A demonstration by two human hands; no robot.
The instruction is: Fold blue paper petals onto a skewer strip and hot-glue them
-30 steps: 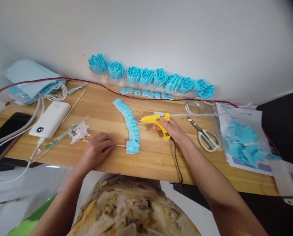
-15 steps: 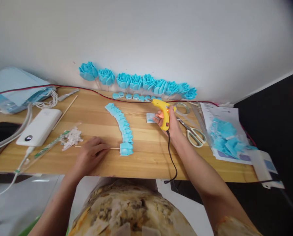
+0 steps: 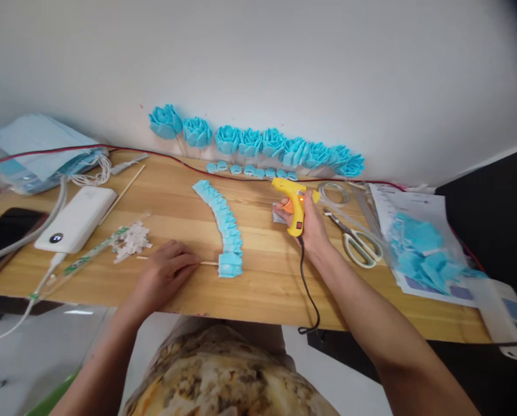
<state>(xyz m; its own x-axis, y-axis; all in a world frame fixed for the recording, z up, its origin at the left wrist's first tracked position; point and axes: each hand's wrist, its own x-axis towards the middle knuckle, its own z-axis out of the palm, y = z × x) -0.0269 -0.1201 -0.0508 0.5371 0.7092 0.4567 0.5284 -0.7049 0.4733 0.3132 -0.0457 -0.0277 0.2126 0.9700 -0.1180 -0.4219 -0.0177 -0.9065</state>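
Observation:
My left hand (image 3: 169, 274) rests on the tabletop, its fingers closed around a thin wooden stick (image 3: 209, 263). The stick's right end meets a blue folded piece (image 3: 230, 265) at the near end of a curved strip of overlapping blue petals (image 3: 222, 211). In my right hand (image 3: 314, 228) is a yellow hot glue gun (image 3: 294, 199), gripped by its handle, its small light lit and its nozzle pointing away to the left. Its black cord (image 3: 309, 294) hangs over the table edge. A small pale packet (image 3: 279, 214) lies partly hidden behind my right fingers.
Several blue fabric roses (image 3: 228, 139) lean on the wall, with small blue rolls (image 3: 248, 170) before them. Scissors (image 3: 359, 245), a tape roll (image 3: 333, 195) and blue petals (image 3: 427, 254) lie right. A power bank (image 3: 76, 219), phone (image 3: 7, 231) and white scraps (image 3: 130, 241) lie left.
The whole view has shifted slightly, so things appear farther right. Both hands keep their holds on the stick and the glue gun, with little movement over the table.

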